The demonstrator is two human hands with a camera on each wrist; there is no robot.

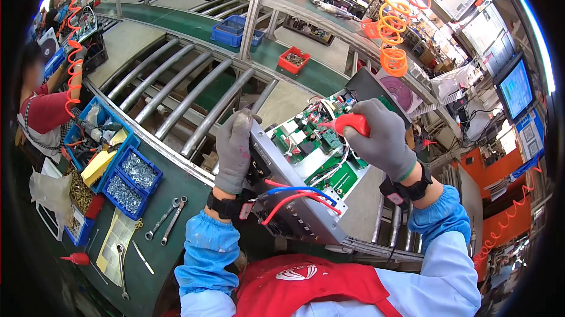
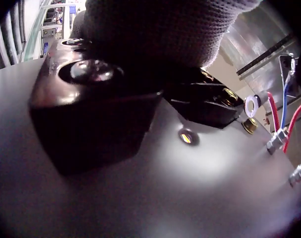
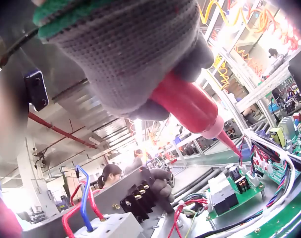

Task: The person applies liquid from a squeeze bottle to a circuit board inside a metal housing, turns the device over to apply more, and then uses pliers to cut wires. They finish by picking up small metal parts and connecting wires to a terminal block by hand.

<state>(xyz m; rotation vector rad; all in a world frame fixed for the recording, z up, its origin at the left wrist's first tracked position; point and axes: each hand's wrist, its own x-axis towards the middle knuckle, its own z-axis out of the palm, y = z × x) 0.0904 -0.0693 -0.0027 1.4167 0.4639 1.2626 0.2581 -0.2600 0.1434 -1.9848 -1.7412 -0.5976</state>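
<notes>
Chassis (image 1: 276, 167) grey, green circuit board (image 1: 338, 178) inside

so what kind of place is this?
Probably a factory electronics assembly line: a roller conveyor, blue parts bins, and an open metal chassis with green circuit boards being worked on.

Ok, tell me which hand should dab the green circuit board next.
Probably right: the right hand grips the red nozzle-tipped bottle, its tip over the green circuit board; the left hand holds the grey metal housing.
</notes>
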